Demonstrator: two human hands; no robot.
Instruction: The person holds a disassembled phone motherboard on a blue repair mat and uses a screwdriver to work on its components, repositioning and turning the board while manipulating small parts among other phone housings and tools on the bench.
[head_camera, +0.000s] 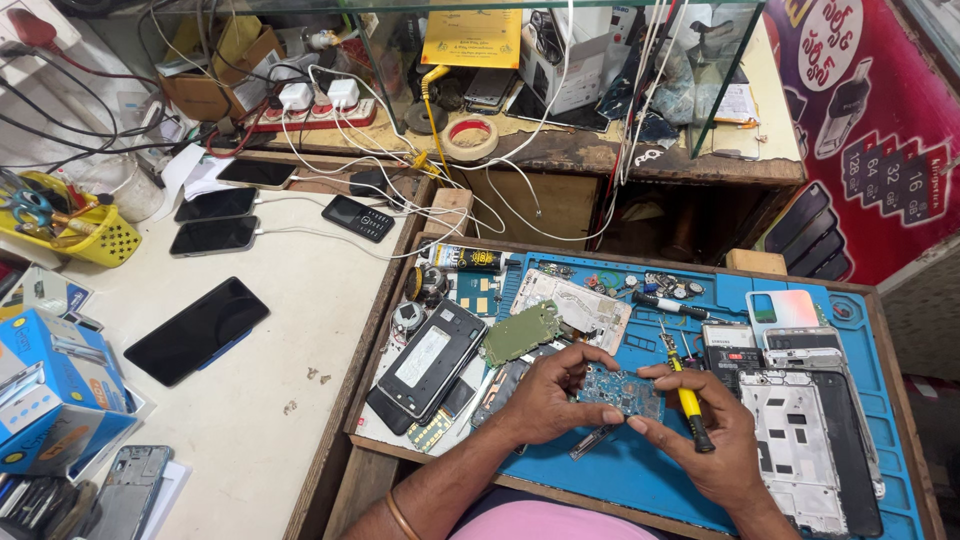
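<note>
Small blue circuit board (622, 391) held just above the blue work mat (640, 470), pinched between both hands. Left hand (545, 400) fingers (590, 358) closed on the board's left edge, thumb on the near side. Right hand (715, 430) fingers closed on the board's right edge, with a yellow-handled screwdriver (688, 400) tucked under them, tip pointing away. Green circuit board (520, 333) just beyond the left hand; black phone body (432, 360) further left on the surface (240, 420)
</note>
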